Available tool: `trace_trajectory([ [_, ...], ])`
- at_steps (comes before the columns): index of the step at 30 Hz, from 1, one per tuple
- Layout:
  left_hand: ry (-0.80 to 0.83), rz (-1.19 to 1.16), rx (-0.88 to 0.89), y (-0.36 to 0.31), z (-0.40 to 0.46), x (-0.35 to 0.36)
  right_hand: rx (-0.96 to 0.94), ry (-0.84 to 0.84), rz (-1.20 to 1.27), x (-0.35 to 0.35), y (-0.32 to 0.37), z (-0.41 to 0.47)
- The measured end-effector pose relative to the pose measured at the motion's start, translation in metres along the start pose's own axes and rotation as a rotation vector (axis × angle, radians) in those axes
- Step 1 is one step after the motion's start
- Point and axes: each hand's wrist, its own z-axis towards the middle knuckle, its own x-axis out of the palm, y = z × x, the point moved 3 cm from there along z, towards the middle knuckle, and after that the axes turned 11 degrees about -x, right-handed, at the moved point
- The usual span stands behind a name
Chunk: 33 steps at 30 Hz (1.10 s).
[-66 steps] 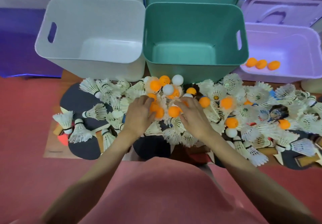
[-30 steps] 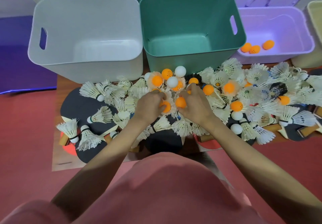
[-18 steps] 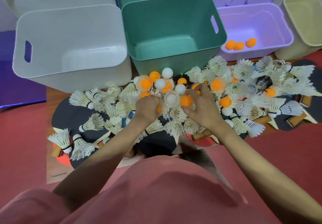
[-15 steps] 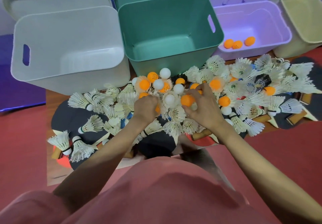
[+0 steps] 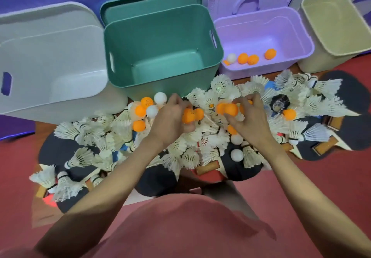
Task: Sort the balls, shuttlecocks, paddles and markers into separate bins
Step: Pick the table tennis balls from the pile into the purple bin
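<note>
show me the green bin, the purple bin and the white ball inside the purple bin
green bin [image 5: 160, 27]: head view, inner back wall.
purple bin [image 5: 261, 31]: head view, inner back wall.
white ball [image 5: 231, 58]: head view, its middle.

A red floor [image 5: 321, 187] carries everything, with a brown board [image 5: 40, 215] showing at the lower left under the pile; on these lie black and red paddles [image 5: 54, 149], heaped over with white shuttlecocks [image 5: 80, 157] and orange and white balls [image 5: 139, 125] across the middle of the frame; along the top stand four bins side by side: white [image 5: 50, 101], green [image 5: 160, 81], lilac [image 5: 261, 69], cream [image 5: 313, 63].
</note>
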Motion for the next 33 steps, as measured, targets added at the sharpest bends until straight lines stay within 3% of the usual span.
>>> trace_trajectory([
  [4,0.003,-0.030,0.024,-0.050,0.032,0.014,0.066,-0.055,0.022,-0.034,-0.055,0.017],
  [10,-0.106,-0.055,0.040,-0.124,0.108,0.017,0.116,-0.285,0.103,-0.089,-0.135,0.082],
  [15,-0.070,0.163,0.031,-0.151,0.196,0.032,0.139,-0.255,0.101,-0.100,-0.188,0.155],
  [17,-0.032,0.261,0.019,-0.155,0.231,0.042,0.127,-0.185,0.054,-0.092,-0.200,0.184],
  [24,0.065,0.504,-0.078,-0.146,0.321,0.074,0.187,0.288,-0.086,-0.018,-0.226,0.256],
  [33,0.197,0.554,-0.173,-0.119,0.343,0.108,0.157,0.479,-0.183,0.012,-0.238,0.260],
])
